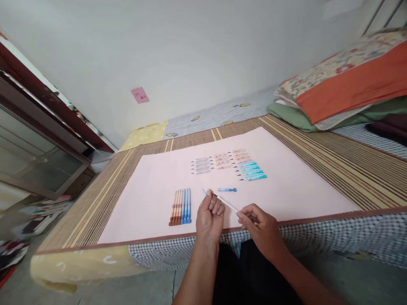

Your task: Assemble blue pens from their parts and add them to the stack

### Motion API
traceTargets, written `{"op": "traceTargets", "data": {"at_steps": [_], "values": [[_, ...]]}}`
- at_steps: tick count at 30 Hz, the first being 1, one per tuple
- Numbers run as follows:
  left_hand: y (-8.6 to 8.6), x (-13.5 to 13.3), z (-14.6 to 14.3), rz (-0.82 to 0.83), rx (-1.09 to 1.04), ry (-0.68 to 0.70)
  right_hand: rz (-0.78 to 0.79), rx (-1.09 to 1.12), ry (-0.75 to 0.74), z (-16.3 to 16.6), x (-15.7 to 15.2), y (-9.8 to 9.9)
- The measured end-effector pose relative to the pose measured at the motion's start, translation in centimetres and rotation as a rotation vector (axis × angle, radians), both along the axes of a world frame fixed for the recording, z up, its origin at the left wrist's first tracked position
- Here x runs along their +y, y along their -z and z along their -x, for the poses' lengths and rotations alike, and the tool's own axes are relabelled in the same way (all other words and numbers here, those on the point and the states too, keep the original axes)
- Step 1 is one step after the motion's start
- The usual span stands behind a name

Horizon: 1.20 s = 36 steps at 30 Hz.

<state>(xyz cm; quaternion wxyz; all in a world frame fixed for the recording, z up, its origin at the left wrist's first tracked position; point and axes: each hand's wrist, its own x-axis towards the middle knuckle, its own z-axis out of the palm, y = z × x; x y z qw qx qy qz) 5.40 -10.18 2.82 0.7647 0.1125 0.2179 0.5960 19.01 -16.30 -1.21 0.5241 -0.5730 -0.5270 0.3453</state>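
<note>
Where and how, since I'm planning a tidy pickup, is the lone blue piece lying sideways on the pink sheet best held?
Probably take the lone blue piece at mid-length from above, pinching lightly across its near and far sides: it is slender and lies flat, roughly left to right, on the pink sheet, apart from the teal pens.

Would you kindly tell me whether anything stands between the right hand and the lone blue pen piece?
Nothing visible does: bare pink sheet separates the right hand from the blue pen piece; the white rod angles leftward.
</note>
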Motion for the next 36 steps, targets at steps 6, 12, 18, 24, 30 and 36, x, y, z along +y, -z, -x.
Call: {"op": "traceTargets", "data": {"at_steps": [6,12,18,24,30,36], "values": [[0.2,-0.4,-0.6,-0.129,0.250,-0.086,0.031,0.133,-0.039,0.1,0.0,-0.3],[0.3,-0.4,-0.9,-0.198,0.410,-0.120,0.071,0.262,-0.051,0.9,0.4,-0.1],[-0.5,-0.4,-0.9,-0.204,0.458,-0.148,0.072,0.326,-0.077,1.8,0.7,0.2],[-0.8,-0.9,-0.4,-0.147,0.359,-0.128,0.086,0.377,-0.088,1.7,0.8,0.3],[-0.2,-0.1,1.1,-0.012,0.339,-0.135,0.122,0.339,-0.105,1.1,0.2,-0.1],[-0.4,0.9,2.4,0.107,0.314,-0.239,0.149,0.250,-0.156,0.9,-0.5,0.0]]}}
